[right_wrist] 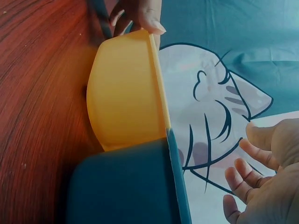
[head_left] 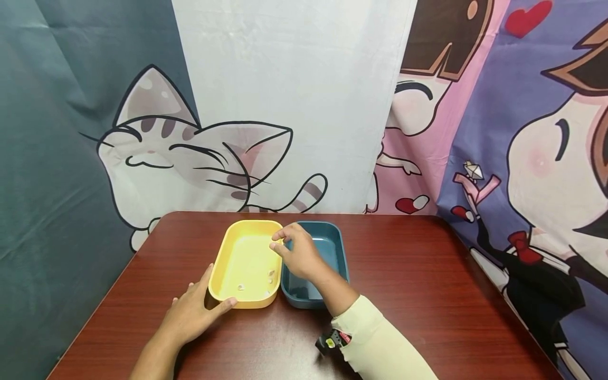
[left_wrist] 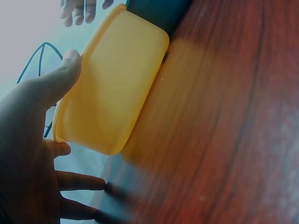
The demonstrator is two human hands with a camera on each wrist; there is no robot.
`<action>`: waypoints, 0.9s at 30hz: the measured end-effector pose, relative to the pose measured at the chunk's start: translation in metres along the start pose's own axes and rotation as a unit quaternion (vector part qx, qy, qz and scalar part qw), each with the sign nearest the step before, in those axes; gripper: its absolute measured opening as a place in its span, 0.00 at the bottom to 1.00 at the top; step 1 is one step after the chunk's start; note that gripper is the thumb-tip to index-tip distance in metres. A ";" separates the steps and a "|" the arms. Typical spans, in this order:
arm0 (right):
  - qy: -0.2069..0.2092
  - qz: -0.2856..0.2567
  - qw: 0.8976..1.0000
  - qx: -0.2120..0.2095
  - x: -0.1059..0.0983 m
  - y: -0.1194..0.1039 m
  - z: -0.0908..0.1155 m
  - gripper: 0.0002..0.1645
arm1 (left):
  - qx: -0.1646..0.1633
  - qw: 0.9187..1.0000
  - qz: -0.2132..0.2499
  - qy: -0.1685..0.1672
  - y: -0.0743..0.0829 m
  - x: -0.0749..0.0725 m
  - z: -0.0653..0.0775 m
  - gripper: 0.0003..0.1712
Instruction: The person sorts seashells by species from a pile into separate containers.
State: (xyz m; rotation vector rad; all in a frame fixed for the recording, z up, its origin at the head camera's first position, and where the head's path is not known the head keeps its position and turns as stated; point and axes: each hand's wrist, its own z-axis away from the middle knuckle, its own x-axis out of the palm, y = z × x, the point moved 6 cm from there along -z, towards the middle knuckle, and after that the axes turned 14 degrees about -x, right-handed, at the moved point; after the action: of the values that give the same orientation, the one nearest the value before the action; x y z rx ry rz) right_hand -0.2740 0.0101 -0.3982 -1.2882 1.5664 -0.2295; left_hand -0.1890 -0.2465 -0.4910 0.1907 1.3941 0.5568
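Note:
A yellow tray (head_left: 247, 253) lies on the table with several small pale pieces (head_left: 271, 273) near its front end; their kind is too small to tell. Spread at its near left corner, my left hand (head_left: 190, 316) touches the rim with thumb and forefinger. In the left wrist view, the other fingers (left_wrist: 81, 181) stretch out straight. Over the adjoining rims of the yellow tray and a blue tray (head_left: 339, 253) hovers my right hand (head_left: 301, 256). Its fingers are loosely bent and parted, and nothing shows between them in the right wrist view.
Both trays stand side by side on a reddish-brown wooden table (head_left: 408, 285). Behind the table's back edge hangs a cloth (head_left: 351, 105) printed with a cat and cartoon figures. A small dark device (head_left: 332, 340) is strapped at my right wrist.

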 end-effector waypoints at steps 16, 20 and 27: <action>0.022 -0.003 0.999 0.046 -0.012 0.019 0.022 0.07 | -0.007 1.000 -0.011 -0.003 -0.001 -0.003 0.001 0.69; 0.025 -0.004 0.999 0.043 -0.015 0.021 0.026 0.08 | -0.009 1.000 -0.015 -0.004 -0.001 -0.003 0.000 0.70; 0.055 0.003 0.998 0.031 -0.028 0.025 0.038 0.08 | -0.007 1.000 -0.014 0.001 -0.002 -0.002 0.001 0.70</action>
State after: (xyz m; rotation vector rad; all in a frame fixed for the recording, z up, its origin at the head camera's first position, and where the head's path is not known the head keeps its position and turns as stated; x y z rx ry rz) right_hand -0.2627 0.0594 -0.4159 -1.2414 1.6430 -0.3482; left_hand -0.1882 -0.2490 -0.4896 0.1598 1.3935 0.5437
